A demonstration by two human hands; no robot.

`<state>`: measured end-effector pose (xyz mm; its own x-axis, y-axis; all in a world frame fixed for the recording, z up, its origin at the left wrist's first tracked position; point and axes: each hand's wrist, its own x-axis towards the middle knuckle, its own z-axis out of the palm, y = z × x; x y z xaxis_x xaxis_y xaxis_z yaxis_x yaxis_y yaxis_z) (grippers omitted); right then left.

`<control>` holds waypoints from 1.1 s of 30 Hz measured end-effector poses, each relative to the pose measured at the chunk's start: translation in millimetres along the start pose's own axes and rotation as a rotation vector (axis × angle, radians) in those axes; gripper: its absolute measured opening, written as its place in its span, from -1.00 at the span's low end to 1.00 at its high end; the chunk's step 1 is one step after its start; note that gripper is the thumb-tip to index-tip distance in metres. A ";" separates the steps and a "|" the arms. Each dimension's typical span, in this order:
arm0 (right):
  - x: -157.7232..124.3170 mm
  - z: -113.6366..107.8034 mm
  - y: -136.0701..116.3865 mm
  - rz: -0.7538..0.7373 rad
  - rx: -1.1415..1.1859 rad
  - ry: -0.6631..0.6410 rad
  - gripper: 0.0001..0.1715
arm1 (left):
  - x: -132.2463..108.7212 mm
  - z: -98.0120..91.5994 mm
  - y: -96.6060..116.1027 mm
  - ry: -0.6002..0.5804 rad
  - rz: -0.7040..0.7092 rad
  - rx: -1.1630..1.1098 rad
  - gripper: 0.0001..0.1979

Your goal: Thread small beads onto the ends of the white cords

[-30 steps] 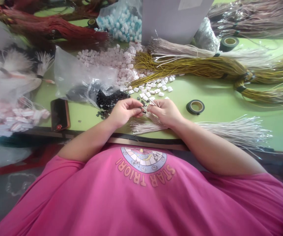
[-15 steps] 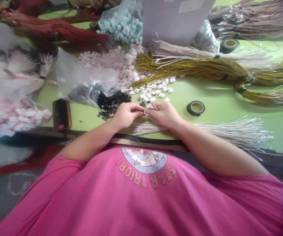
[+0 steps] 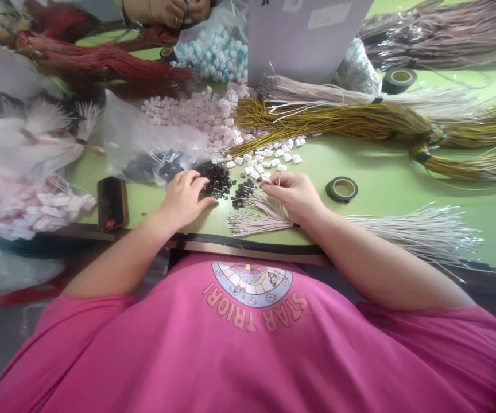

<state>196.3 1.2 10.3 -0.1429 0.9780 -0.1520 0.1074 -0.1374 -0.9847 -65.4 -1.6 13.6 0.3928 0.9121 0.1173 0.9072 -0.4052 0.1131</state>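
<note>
1. Change noted: the left hand [image 3: 185,198] has parted from the right hand [image 3: 293,192] and shifted left onto the black connectors [image 3: 217,175]. One second ago, both hands met over the wires.
2. A phone [image 3: 112,202] in a dark case lies at the near edge of the green counter [image 3: 386,172], left of the left hand.
3. Left hand: fingers curved, tips resting in the black connectors. Whether a piece is gripped cannot be told.
4. The white wire bundle [image 3: 256,218] fans out on the counter between the hands, just beside the black connectors.
5. Right hand: fingers pinched closed on several wire ends of that bundle.
6. A tape roll [image 3: 341,188] lies flat, right of the right hand and apart from it.
</note>
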 end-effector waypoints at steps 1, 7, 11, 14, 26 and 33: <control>-0.1 0.0 -0.1 0.000 0.023 0.005 -0.80 | -1.2 4.8 -3.7 0.003 0.017 0.025 -0.60; 0.6 1.2 -3.3 0.007 0.082 0.057 -0.77 | 0.9 23.8 -7.7 0.060 0.122 0.058 -0.70; 0.9 2.3 -5.1 0.010 0.039 0.018 -0.84 | 6.3 21.1 -8.0 0.045 0.157 0.051 -0.73; 1.8 2.4 -3.8 0.006 0.026 0.021 -0.87 | 11.9 17.3 -8.0 0.035 0.197 0.104 -0.71; 1.4 2.8 -6.5 -0.014 -0.030 -0.041 -0.89 | 36.0 -7.8 5.5 -0.114 -0.225 -0.601 -0.73; 0.7 2.2 -5.5 -0.002 -0.019 -0.049 -0.89 | 44.5 -9.9 14.1 -0.398 -0.751 -1.882 -0.75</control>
<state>193.4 2.3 15.4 -0.1916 0.9693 -0.1544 0.1258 -0.1318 -0.9833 -36.7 32.6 30.3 0.3386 0.7500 -0.5681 -0.2589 0.6548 0.7101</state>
